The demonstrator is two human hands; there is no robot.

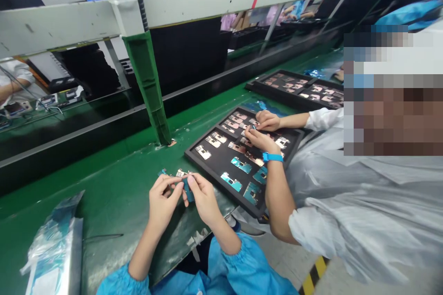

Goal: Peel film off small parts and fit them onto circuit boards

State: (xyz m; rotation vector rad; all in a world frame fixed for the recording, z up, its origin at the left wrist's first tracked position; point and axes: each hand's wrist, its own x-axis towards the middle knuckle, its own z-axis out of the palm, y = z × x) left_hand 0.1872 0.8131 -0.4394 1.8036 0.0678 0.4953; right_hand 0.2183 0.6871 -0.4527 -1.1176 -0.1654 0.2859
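Note:
My left hand (164, 197) and my right hand (205, 199) meet above the green bench, fingertips pinched together. Between them is a small circuit board (188, 190) with a blue-green face, partly covered by my fingers. Both thumbs press near its upper edge. Just behind my fingers, more small boards (180, 173) lie on the bench, one of them silvery and partly hidden. To the right of my hands stands a black foam tray (216, 166) with several circuit boards (231, 181) in it, some blue-green and some coppery.
At right, a co-worker's hands (265, 133) work over the tray, a blue band on one wrist. Behind it sits a second black tray (258, 86). A green-wrapped post (147, 87) rises ahead. Film-covered sheets (57, 258) and a thin dark rod (104, 236) lie left.

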